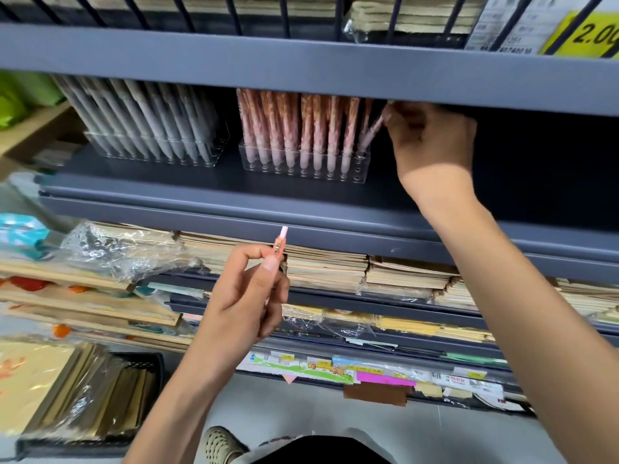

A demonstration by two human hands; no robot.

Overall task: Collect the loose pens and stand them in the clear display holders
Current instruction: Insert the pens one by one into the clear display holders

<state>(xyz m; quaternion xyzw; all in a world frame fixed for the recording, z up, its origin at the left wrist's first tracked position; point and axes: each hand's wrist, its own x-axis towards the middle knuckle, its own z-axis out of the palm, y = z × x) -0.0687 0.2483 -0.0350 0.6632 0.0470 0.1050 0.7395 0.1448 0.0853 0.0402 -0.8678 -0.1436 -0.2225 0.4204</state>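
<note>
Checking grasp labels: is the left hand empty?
No, the left hand pinches a pink pen between thumb and fingers, its end pointing up.

Two hands (pixel 248 296), one pink pen (pixel 280 242) in each; two clear holders (pixel 303 170).

I have my right arm stretched up and forward. My right hand (pixel 432 142) is at the right end of the clear holder (pixel 303 172), its back toward me and its fingers (pixel 397 115) pinching the top of a tilted pink pen (pixel 370 132). My left hand (pixel 248 296) sits well below the holder with the forearm raised, thumb and curled fingers gripping a second pink pen (pixel 280 241) upright.
</note>
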